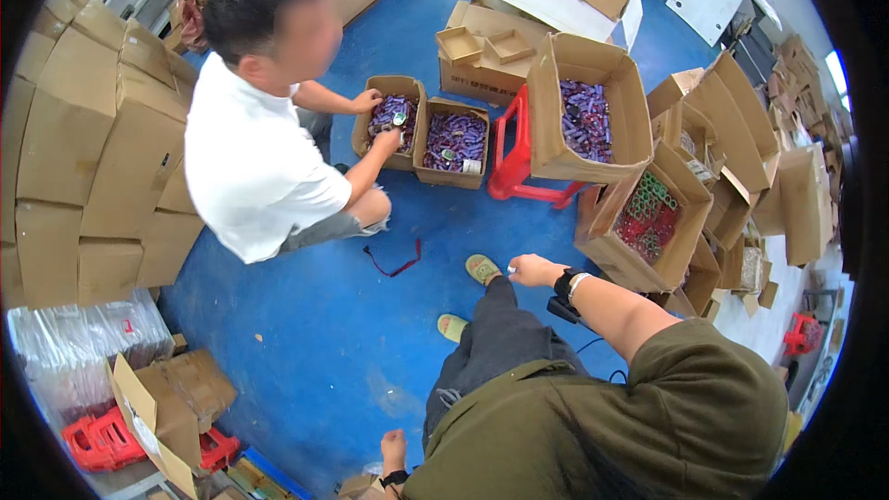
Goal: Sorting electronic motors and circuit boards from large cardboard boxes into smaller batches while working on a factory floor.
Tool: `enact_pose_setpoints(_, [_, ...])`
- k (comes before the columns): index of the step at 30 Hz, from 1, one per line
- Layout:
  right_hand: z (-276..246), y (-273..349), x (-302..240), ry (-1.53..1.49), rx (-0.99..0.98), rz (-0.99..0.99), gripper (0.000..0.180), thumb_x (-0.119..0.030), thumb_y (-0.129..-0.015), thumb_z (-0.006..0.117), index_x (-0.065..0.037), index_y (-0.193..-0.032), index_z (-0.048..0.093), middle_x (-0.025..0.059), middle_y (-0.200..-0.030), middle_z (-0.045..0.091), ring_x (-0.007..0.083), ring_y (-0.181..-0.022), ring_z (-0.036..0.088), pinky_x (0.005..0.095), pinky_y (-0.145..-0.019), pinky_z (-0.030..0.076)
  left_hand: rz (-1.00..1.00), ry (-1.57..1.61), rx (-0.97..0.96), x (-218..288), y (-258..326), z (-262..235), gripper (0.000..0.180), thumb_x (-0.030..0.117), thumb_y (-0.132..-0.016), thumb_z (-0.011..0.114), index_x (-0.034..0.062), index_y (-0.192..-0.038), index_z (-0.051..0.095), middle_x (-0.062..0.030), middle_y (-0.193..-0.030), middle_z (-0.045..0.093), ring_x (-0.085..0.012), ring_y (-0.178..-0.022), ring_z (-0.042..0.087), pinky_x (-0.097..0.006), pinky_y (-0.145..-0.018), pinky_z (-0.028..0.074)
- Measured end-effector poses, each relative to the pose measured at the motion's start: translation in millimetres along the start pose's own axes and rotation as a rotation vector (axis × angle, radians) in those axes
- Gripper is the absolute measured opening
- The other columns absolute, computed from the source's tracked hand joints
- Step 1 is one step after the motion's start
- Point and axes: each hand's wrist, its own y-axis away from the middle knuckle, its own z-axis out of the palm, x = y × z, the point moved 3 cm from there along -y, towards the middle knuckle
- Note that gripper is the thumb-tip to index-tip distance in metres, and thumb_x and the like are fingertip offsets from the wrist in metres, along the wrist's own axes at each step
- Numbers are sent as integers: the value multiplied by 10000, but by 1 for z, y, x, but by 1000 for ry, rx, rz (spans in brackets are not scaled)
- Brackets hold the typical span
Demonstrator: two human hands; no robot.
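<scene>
Head view, our right hand (535, 270) loosely curled, pinching a small white piece (511, 269) beside our knee, box of red and green parts (648, 215) just beyond it, our left hand (394, 449) low by our hip, grip impossible to tell

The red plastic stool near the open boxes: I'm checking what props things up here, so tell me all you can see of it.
The red plastic stool stands on the blue floor between the small brown cardboard box of purple packets and the large tilted cardboard box of purple packets. It looks like moulded glossy plastic, with slim legs and crossbars. The large box leans on it and hides its top. No hand touches it.
</scene>
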Motion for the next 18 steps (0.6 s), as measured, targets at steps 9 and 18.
enact_pose_setpoints(9, [-179,15,7,-23,1214,-62,177,-113,-714,600,-16,-851,542,182,-843,549,349,-848,529,380,-747,441,417,-48,84,205,2,-3,366,279,-813,546,-3,-1045,550,-205,-957,600,-293,-894,590,-355,-783,453])
enact_pose_setpoints(18, [-127,2,-105,223,205,-422,278,-242,-752,575,-47,-949,580,163,-907,601,327,-860,572,398,-763,457,319,439,20,209,44,-65,329,220,-851,524,9,-1103,504,-93,-982,580,-169,-855,565,-283,-720,440])
